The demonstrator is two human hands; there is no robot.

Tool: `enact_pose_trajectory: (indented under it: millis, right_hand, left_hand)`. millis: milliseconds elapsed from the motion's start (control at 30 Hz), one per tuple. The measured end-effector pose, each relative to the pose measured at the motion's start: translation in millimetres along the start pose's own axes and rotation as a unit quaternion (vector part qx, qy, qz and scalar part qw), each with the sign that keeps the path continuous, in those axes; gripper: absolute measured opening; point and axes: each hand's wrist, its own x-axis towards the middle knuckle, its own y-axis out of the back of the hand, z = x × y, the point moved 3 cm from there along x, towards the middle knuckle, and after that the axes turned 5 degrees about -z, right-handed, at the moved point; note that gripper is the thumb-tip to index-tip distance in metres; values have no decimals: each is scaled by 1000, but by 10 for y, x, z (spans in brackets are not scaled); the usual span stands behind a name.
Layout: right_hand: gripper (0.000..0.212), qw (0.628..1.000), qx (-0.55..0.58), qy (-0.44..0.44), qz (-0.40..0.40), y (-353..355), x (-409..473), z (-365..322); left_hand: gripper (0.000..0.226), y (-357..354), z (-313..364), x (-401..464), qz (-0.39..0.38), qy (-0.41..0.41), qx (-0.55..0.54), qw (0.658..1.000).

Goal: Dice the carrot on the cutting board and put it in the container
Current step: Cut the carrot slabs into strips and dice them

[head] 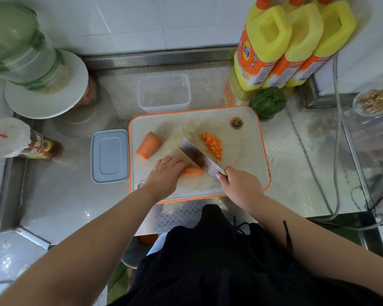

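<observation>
On the white, orange-rimmed cutting board [248, 151], my left hand [164, 175] holds down a carrot piece [192, 171] with curled fingers. My right hand [241, 186] grips the handle of a cleaver [197, 156], whose blade rests against the right end of that piece. A pile of diced carrot [211, 145] lies right of the blade. A larger carrot chunk [148, 145] sits at the board's left, and the carrot top [237, 123] at its far right corner. The clear plastic container [163, 92] stands behind the board, with nothing in it.
The container's grey lid [110, 156] lies left of the board. Yellow bottles [292, 45] and a green vegetable [268, 102] stand at the back right. A white plate [47, 85] under a green-lidded jar, and a lying bottle [40, 146], occupy the left. A cable [336, 151] runs down the right.
</observation>
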Motion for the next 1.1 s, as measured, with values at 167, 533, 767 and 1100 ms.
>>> enact_pose_trajectory:
  millis: [167, 533, 767, 1100]
  right_hand:
    - [33, 1000, -7, 0, -11, 27, 36, -28]
    - [33, 1000, -5, -4, -24, 64, 97, -40]
    - [34, 1000, -13, -6, -20, 69, 111, -32]
    - [35, 1000, -5, -12, 12, 75, 95, 36]
  left_hand:
    - [34, 27, -49, 36, 26, -12, 13, 1000]
    - [34, 27, -6, -21, 88, -25, 77, 993]
    - [34, 56, -16, 74, 55, -31, 69, 996]
    - [32, 116, 22, 129, -19, -74, 102, 992]
